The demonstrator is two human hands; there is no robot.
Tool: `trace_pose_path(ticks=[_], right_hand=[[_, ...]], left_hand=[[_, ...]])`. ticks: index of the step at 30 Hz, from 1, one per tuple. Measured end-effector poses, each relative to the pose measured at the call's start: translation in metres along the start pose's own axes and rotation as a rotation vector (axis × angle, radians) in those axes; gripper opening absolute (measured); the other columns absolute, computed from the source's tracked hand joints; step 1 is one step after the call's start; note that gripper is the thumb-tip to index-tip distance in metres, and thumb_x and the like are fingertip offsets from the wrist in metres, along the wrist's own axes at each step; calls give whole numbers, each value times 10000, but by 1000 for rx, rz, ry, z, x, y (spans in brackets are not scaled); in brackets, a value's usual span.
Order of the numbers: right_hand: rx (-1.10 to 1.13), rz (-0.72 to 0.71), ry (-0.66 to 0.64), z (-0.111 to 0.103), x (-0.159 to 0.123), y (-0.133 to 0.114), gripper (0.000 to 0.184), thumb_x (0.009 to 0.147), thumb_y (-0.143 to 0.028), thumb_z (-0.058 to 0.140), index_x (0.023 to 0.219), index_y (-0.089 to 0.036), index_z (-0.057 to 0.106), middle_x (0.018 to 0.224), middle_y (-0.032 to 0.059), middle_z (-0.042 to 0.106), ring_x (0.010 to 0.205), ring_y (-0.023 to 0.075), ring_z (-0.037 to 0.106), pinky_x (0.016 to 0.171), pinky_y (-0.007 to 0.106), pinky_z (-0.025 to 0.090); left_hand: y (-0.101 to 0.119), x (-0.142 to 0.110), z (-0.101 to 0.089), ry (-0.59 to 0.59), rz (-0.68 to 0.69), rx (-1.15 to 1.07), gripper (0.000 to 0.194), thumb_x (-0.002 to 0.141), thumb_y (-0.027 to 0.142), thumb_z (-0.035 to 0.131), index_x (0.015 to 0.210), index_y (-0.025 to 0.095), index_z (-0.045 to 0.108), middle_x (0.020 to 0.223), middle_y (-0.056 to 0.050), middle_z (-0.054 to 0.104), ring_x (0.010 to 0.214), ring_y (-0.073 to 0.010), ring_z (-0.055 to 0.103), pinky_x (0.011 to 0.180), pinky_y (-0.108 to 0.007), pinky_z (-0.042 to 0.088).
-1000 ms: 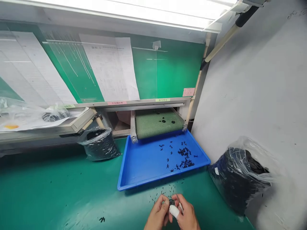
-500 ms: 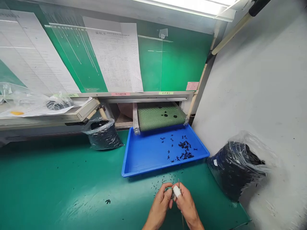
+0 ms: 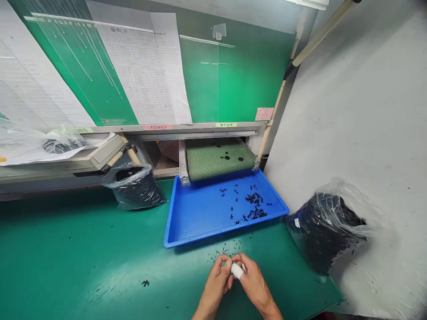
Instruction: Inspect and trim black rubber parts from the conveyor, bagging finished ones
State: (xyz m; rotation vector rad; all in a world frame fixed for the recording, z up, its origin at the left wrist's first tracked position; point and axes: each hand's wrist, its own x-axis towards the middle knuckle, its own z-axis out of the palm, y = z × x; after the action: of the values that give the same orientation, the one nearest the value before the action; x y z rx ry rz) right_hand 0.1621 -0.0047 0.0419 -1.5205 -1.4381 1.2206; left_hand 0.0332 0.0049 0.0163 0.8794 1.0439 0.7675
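Note:
Both hands meet above the green table, in front of the blue tray. My left hand point(image 3: 213, 284) is closed in a pinch, thumb against fingers; what lies between them is too small and covered to name. My right hand point(image 3: 256, 284), its thumb wrapped in white tape point(image 3: 237, 270), grips a thin metal hand tool point(image 3: 243, 264), whose kind I cannot make out. Fingertips of the two hands are close together, hiding the tool's working end. Tiny black scraps point(image 3: 224, 250) lie scattered on the table just beyond the fingers.
A blue tray point(image 3: 196, 209) holds small black branched parts point(image 3: 256, 206) under the end of a green conveyor belt point(image 3: 213, 162). Clear bags of black parts stand at left point(image 3: 136, 191) and right point(image 3: 325, 231). One black piece point(image 3: 145, 283) lies on the table point(image 3: 100, 249).
The camera view has shifted slightly. The metal tool, upright before, now leans toward my left hand. Both hands stay together, still closed.

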Motion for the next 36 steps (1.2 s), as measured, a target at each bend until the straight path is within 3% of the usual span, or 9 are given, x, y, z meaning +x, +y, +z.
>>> trace_pose_path(ticks=[7,19,23,25,27,30,32,34,36], right_hand=[[-51,-21,91,-9,3,4,194,820,-210,404,894,-203,582,761,7,661,690,151,587,659,249,439],[-38,-44,64,-25,-2,-14,267,833,-232,432,1030,-198,608,932,41,696,800,161,639,733,264,484],[-113,-77,167,-18,-9,-18,223,807,-181,452,942,-203,628,846,20,699,763,150,633,703,244,473],[-154,-81,274,-25,-10,-19,234,789,-155,453,931,-209,632,832,15,698,744,143,634,672,228,472],[-201,-89,417,-47,-14,-24,242,791,-167,456,957,-214,625,819,14,695,708,137,633,623,213,469],[-337,-120,742,-108,-36,-47,244,827,-258,444,996,-217,615,862,39,705,718,149,639,633,230,471],[-519,-98,1080,-160,-54,-64,287,825,-345,450,1015,-212,618,919,77,705,735,184,639,641,276,464],[-721,12,1385,-212,-62,-73,369,803,-431,472,1055,-205,618,911,112,700,676,226,613,573,320,419],[-892,45,1466,-254,-59,-71,408,811,-402,423,1106,-188,606,932,147,689,728,261,604,599,360,400]], left_hand=[[10,2,0,-5,-19,-32,404,841,592,448,794,190,457,563,62,427,501,-77,278,498,-222,172],[28,-1,8,-8,42,11,397,806,567,524,724,180,486,577,47,448,511,-88,323,507,-211,246],[24,-1,6,-15,62,33,395,787,542,574,669,170,510,572,48,426,526,-85,332,501,-198,273],[19,3,2,11,14,-43,353,758,518,629,734,172,565,608,45,461,549,-82,371,508,-184,308],[14,12,-3,53,-89,-185,380,676,485,726,882,187,610,700,30,541,609,-86,445,568,-184,383],[9,19,-6,115,-190,-346,516,537,396,840,955,177,630,784,-8,613,661,-102,509,602,-200,433],[9,16,-3,114,-180,-404,455,524,327,848,898,162,649,777,-21,625,625,-93,503,530,-180,398],[9,13,2,80,-153,-448,305,541,223,816,787,153,651,739,-12,612,577,-72,474,471,-160,341],[12,14,5,69,-139,-500,190,537,98,742,675,147,621,684,6,575,549,-56,445,460,-152,321]])
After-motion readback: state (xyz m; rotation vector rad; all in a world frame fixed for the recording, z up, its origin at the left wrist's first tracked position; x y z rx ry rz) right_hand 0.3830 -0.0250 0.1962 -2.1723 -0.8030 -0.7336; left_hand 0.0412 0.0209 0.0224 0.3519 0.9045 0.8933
